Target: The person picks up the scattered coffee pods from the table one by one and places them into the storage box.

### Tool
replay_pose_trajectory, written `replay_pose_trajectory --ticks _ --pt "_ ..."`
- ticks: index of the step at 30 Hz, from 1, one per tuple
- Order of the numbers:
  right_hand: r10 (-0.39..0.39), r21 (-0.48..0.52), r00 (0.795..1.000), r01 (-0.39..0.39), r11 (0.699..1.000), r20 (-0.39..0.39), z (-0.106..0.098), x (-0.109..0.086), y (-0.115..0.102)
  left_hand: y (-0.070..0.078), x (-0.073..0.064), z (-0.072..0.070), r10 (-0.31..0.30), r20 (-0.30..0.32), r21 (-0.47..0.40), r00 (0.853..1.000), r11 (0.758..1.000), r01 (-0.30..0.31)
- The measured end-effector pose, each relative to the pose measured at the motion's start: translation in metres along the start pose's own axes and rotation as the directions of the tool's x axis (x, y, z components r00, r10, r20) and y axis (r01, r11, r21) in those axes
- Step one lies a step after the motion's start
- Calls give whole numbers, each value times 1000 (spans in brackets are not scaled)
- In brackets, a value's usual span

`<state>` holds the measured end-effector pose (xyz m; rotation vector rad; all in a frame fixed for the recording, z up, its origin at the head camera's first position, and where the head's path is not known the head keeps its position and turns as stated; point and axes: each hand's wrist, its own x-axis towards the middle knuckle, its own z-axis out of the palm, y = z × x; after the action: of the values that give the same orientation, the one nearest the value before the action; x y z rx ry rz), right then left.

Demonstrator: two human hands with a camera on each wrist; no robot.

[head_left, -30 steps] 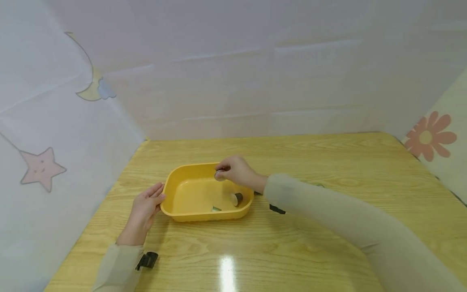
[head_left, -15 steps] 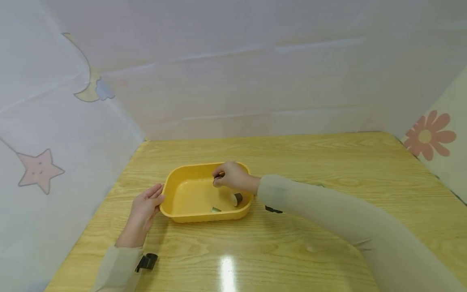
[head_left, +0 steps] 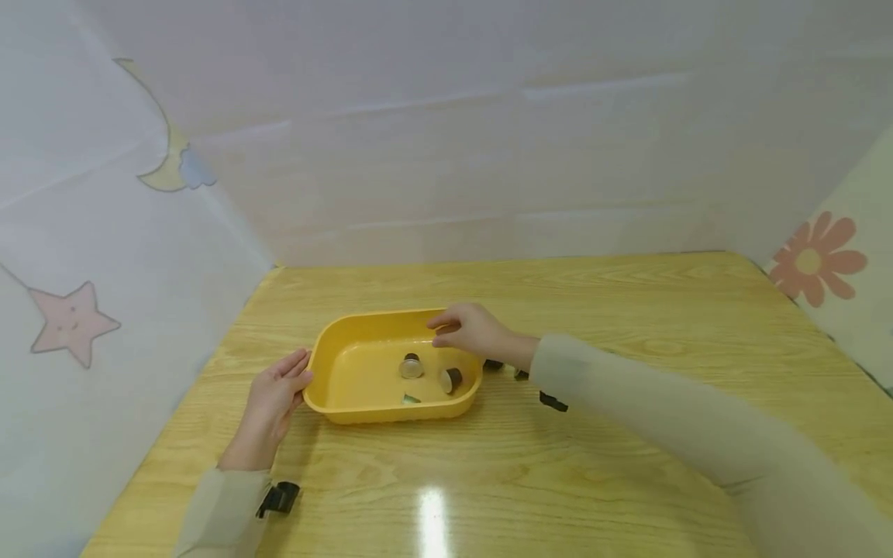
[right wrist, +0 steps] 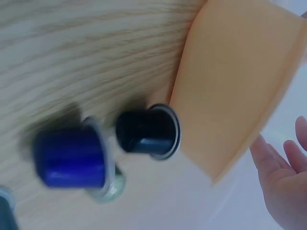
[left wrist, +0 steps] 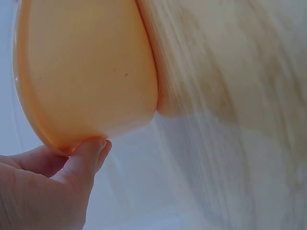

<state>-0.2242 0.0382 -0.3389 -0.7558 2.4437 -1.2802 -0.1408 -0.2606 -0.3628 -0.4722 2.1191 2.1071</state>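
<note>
My left hand grips the left end of a yellow plastic basin, pinching its wall between thumb and fingers in the left wrist view. Over the basin's right rim hovers my right hand, fingers loosely bent and holding nothing. Inside the basin lie a brown coffee capsule, a dark one with a pale lid and a partly hidden green one. Outside the right wall, in the right wrist view, lie a blue capsule, a black capsule and a pale green capsule.
Everything rests on a wood-grain table. Another dark capsule is cut off at the left edge of the right wrist view. Printed white sheets stand around the table's back and sides.
My right hand lowered a coffee capsule into the basin, let go of it and drew back up and to the right. The left hand kept its hold on the basin.
</note>
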Motion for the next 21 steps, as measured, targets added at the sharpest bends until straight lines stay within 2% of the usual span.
replay_pose_trajectory --ticks 13,21 --pt "-27 85 999 29 996 -24 -35 -30 17 -1 1 -4 -22 -13 -12 1000 1000 22" --pt "-29 85 999 31 996 -24 -52 -46 28 -3 2 -6 -32 -22 -18 999 999 31"
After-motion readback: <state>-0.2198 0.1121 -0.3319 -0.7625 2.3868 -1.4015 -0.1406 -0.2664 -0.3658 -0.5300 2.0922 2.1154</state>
